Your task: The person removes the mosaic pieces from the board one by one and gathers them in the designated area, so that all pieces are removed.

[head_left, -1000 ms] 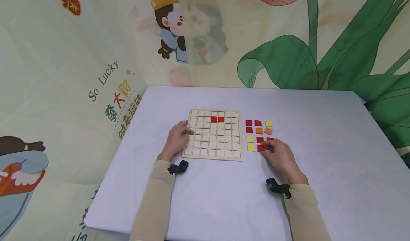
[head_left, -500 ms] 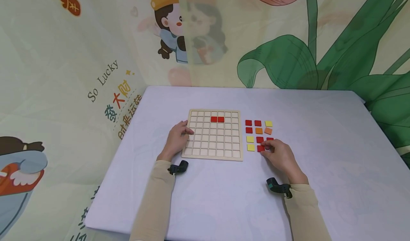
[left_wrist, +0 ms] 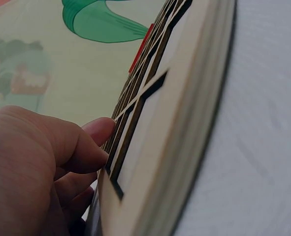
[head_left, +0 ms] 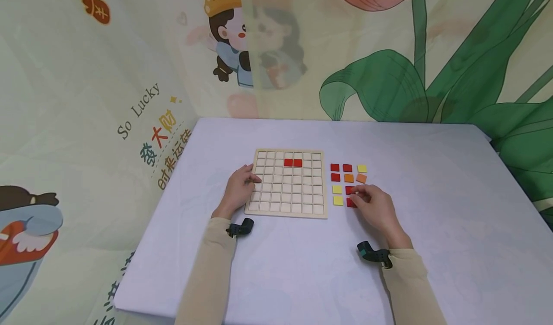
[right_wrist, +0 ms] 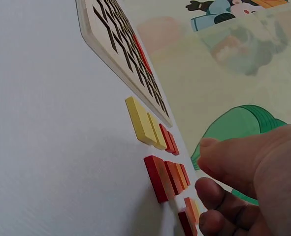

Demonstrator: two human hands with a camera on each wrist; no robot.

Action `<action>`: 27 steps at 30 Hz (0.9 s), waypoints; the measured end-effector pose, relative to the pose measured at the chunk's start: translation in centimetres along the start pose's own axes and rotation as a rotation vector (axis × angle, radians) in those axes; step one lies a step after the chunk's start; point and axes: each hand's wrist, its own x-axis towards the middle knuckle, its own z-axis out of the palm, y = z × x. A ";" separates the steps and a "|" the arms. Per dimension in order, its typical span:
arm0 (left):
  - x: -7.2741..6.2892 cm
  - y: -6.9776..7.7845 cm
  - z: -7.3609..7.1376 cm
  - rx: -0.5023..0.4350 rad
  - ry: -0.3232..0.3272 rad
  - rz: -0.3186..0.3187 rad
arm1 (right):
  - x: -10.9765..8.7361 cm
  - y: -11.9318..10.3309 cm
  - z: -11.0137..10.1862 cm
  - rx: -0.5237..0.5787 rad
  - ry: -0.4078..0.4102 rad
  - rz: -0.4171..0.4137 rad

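Note:
A pale wooden grid board (head_left: 289,215) lies on the table, with two red square tiles (head_left: 293,162) side by side in its upper part. My left hand (head_left: 238,186) rests against the board's left edge, fingers loosely bent; the left wrist view has the thumb and fingertips (left_wrist: 104,129) right at the rim. To the right of the board, my right hand (head_left: 375,207) is over the lower rows of loose tiles, its fingertips overlapping a red tile (head_left: 349,189). The right wrist view shows a gap between thumb and fingers, with a dark red tile (right_wrist: 186,224) close by.
Red tiles (head_left: 334,167), an orange tile (head_left: 348,178), a tilted orange tile (head_left: 361,177) and yellow tiles (head_left: 337,189) stand in rough rows right of the board. A white cloth covers the table (head_left: 298,267); a printed backdrop (head_left: 281,99) hangs behind it.
My right hand has shifted slightly left, its thumb and fingers now covering more of the lower red tiles. The left hand stays at the board's edge.

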 end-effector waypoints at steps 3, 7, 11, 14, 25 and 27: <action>0.0 0.0 0.1 -0.005 0.001 0.003 | 0.3 -0.4 0.4 0.023 0.027 -0.007; 0.0 0.1 0.1 -0.011 0.000 0.003 | 0.7 -1.1 0.9 0.028 0.042 -0.045; 0.1 0.0 0.1 -0.007 -0.009 -0.001 | 1.2 -2.0 1.5 0.033 0.018 -0.078; 0.0 -0.1 0.0 -0.010 -0.012 -0.004 | 1.9 -3.0 2.0 0.078 -0.011 -0.082; 0.0 -0.3 0.1 -0.001 -0.016 -0.014 | 4.7 -6.3 3.9 0.119 -0.079 -0.045; -0.1 -0.2 0.1 -0.007 -0.014 -0.007 | 5.2 -6.4 4.1 0.126 -0.085 -0.031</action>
